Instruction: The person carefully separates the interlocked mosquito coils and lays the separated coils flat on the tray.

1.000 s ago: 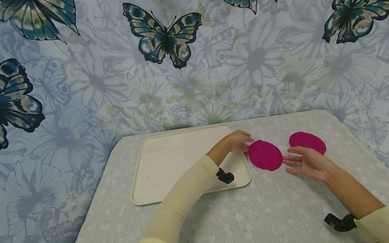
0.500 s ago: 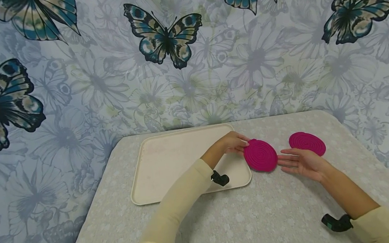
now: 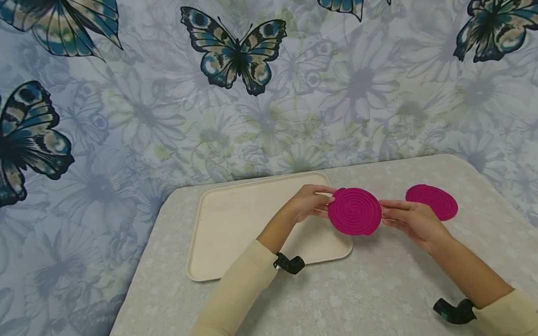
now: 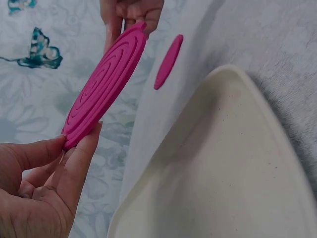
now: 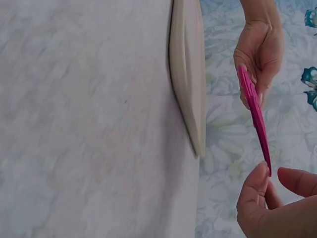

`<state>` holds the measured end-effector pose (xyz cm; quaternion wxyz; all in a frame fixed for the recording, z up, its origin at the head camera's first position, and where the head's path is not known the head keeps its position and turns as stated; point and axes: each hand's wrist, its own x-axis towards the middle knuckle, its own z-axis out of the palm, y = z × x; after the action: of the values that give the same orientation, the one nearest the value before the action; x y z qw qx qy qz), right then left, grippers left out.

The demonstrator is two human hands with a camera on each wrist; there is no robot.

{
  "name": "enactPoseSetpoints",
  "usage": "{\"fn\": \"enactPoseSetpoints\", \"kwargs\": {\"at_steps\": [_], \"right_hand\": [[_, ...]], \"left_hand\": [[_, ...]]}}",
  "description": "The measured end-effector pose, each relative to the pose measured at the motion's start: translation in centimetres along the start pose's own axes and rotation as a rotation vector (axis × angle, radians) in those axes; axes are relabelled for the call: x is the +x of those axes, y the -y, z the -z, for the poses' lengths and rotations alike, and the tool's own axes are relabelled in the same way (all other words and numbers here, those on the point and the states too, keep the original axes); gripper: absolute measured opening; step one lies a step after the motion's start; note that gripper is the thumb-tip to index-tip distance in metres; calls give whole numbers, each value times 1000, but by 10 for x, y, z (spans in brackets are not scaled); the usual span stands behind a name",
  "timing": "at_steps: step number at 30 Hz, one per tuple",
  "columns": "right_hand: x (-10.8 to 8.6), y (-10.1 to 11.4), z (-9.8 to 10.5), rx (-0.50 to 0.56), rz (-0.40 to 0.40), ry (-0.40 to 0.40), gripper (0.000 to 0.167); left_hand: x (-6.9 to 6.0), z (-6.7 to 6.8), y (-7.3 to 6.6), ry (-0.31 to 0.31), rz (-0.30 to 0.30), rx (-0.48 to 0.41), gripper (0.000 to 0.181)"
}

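A round magenta disc (image 3: 354,211) with spiral ridges is held up above the tray's right end, one hand at each side. My left hand (image 3: 307,203) pinches its left edge between thumb and fingers, as the left wrist view shows with the disc (image 4: 104,84) tilted above my hand (image 4: 44,183). At the opposite edge is my right hand (image 3: 415,222); in the right wrist view its fingers (image 5: 256,186) touch the disc's near edge, the disc (image 5: 255,111) seen nearly edge-on. A second magenta disc (image 3: 433,201) lies on the table behind my right hand.
The cream tray (image 3: 235,229) lies on the table (image 3: 329,305), which has a pale patterned cover. Behind the table stands a backdrop (image 3: 267,133) with flowers and butterflies. Each wrist carries a small black device.
The held disc has risen and moved left, from beside the tray to above its right end. Both hands have moved left with it. The view has shifted slightly.
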<state>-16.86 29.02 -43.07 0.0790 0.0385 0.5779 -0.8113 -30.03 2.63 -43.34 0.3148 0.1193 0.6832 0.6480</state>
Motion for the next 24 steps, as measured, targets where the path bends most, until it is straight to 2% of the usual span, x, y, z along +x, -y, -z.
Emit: {"fn": "enactPoseSetpoints", "kwargs": {"at_steps": [7, 11, 15, 19, 24], "right_hand": [[5, 2, -27, -54, 39, -36, 23], [7, 5, -43, -81, 65, -10, 23], [8, 9, -60, -143, 80, 4, 25], [10, 12, -77, -229, 97, 27, 33], [12, 15, -96, -321, 117, 82, 36]], "left_hand": [[-37, 14, -3, -20, -89, -34, 32], [-62, 24, -8, -30, -139, -36, 34], [-84, 34, -11, -41, -215, -23, 35], [-105, 43, -12, -74, -289, -9, 35], [-127, 55, -11, -120, -350, 15, 35]]}}
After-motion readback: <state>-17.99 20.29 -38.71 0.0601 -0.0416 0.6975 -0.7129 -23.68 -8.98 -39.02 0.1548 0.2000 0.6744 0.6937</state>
